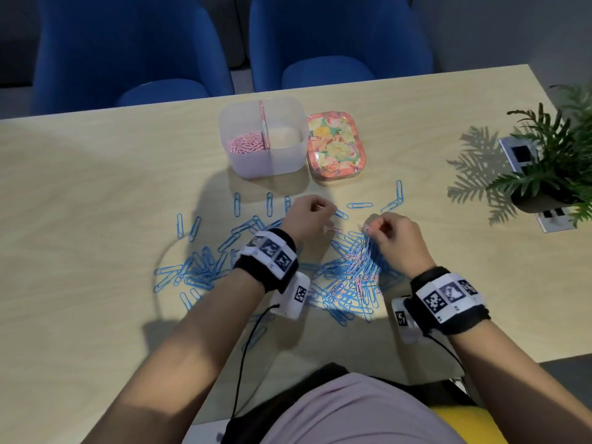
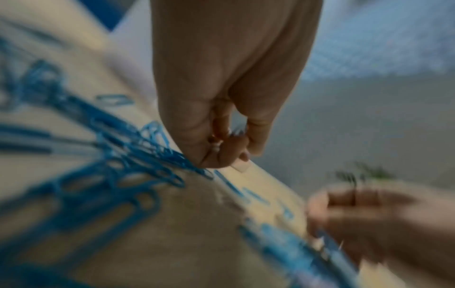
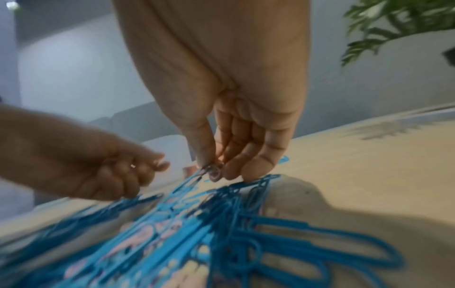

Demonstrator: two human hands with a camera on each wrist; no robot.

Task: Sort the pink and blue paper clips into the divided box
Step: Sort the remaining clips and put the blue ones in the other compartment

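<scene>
Pink clips in the fingers, divided box straight ahead on the far side.

The right hand (image 1: 395, 238) pinches a tangle of clips (image 3: 214, 172), pink among blue, lifted off the pile (image 1: 346, 277) on the bench (image 1: 96, 187). The left hand (image 1: 307, 216) is curled, and seems to pinch a pink clip. The divided box (image 1: 237, 161) lies far and slightly left of both hands, nearer the left, pink clips in its left compartment (image 1: 246, 144), divider running near to far.

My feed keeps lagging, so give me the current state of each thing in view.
Clear plastic divided box: open, pink clips in left compartment only.
Floral lid: off, beside the box.
Blue paper clips: loose on the table.
Left hand: curled, contents unclear.
Right hand: pinching tangled clips.
</scene>
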